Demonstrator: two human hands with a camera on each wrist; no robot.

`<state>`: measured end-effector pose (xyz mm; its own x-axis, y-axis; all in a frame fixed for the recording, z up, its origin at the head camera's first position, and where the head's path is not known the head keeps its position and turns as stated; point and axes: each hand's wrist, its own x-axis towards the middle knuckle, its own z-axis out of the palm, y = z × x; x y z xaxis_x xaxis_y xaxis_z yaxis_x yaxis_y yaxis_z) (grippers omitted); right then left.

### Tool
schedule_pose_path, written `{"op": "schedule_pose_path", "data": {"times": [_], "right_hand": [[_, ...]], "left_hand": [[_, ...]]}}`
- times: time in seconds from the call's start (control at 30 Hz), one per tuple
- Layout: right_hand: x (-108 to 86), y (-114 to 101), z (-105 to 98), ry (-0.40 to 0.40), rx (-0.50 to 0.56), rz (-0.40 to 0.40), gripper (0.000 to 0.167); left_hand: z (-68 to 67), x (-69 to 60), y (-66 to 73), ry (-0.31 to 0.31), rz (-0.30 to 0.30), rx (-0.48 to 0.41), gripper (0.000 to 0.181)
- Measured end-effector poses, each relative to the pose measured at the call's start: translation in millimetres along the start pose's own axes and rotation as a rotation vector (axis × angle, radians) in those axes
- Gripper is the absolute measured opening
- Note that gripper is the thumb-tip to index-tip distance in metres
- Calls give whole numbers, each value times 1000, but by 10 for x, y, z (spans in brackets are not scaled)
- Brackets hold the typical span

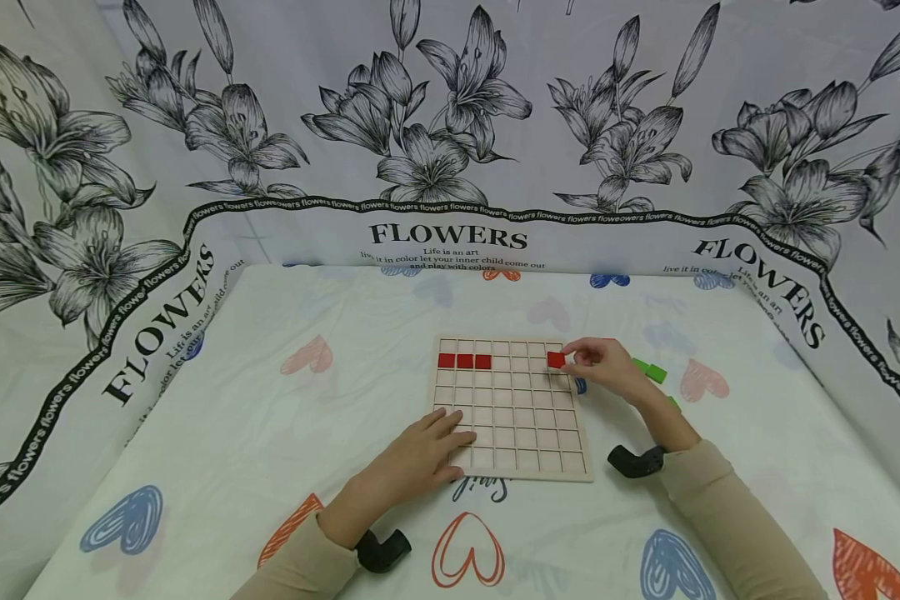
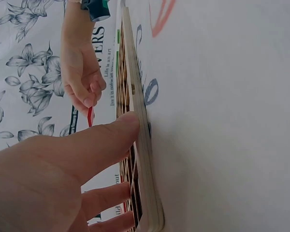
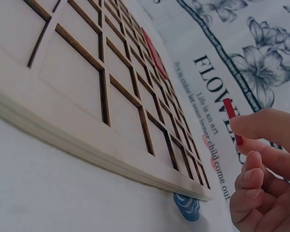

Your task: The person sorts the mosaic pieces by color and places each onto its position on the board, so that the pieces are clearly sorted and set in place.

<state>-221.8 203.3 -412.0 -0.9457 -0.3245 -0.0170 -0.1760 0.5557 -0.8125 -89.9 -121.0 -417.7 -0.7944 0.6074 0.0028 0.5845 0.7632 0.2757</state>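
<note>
A flat wooden grid board [image 1: 506, 460] lies on the cloth, with three red tiles [image 1: 465, 361] side by side in its second row at the left. The right hand [image 1: 607, 367] pinches another red tile [image 1: 556, 359] between thumb and index finger over the board's right edge; in the right wrist view that tile [image 3: 232, 121] stands on edge, held above the board. The left hand [image 1: 412, 454] rests on the board's lower left corner, fingers spread over the cells. In the left wrist view the left thumb [image 2: 121, 130] presses on the board's rim [image 2: 147, 183].
Several green tiles [image 1: 651, 370] lie on the cloth to the right of the board, partly hidden by the right forearm. A white cloth with printed hearts [image 1: 468, 550] covers the surface. Behind it hangs a flower-printed curtain [image 1: 450, 108]. Each wrist bears a black device [image 1: 635, 462].
</note>
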Motion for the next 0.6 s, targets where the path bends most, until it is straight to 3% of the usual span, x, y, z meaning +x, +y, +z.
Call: {"op": "schedule_pose_path", "data": {"times": [0.6], "right_hand": [[59, -36, 81, 7, -16, -14, 29]], "left_hand": [[-16, 3, 20, -17, -18, -1, 48]]}}
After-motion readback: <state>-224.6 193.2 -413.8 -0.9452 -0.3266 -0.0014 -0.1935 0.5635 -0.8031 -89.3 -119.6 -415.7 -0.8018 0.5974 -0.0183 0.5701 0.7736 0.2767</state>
